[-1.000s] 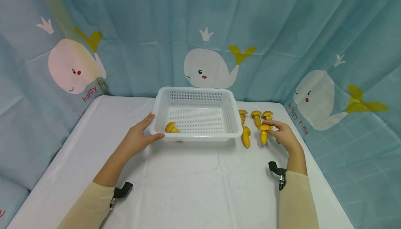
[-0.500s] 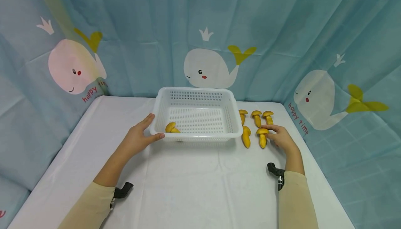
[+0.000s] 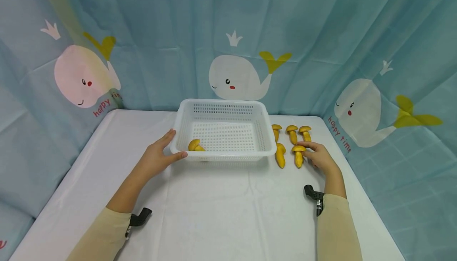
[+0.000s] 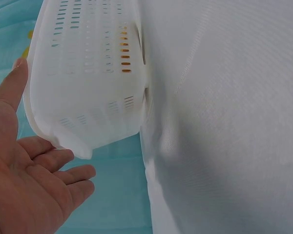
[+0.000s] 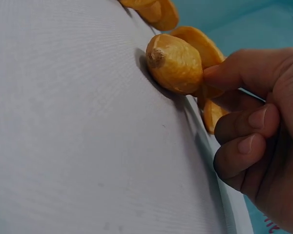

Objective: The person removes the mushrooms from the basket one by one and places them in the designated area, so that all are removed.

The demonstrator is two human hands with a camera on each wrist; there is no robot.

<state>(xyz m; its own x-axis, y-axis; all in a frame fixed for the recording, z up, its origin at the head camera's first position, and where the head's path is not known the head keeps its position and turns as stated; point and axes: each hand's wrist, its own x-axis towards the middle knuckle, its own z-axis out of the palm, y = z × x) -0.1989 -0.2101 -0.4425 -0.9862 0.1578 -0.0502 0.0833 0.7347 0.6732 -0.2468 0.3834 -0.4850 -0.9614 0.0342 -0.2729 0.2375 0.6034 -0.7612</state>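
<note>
A white plastic basket [image 3: 225, 158] with slotted walls stands at the back of the table. My left hand [image 3: 154, 158] holds its near left corner, thumb along the front rim and fingers at the left side; the lower fingers stick out loosely below the corner in the left wrist view. Inside lies one yellow mushroom [image 3: 195, 145]. To the right of the basket, my right hand [image 3: 320, 158] pinches another mushroom [image 3: 298, 158] by the stem under its cap, its tip low over the cloth. In the right wrist view, this mushroom [image 5: 173, 63] points its stem end toward the camera.
Several more yellow mushrooms, including a near one [image 3: 280, 157] and a far one [image 3: 291, 134], lie between the basket and my right hand. A white cloth [image 3: 214, 209] covers the table. A blue whale-print curtain [image 3: 164, 62] encloses the back and sides.
My right hand has moved slightly nearer and to the left with the pinched mushroom, away from the back row, then nearly stopped. The left hand and basket have not moved.
</note>
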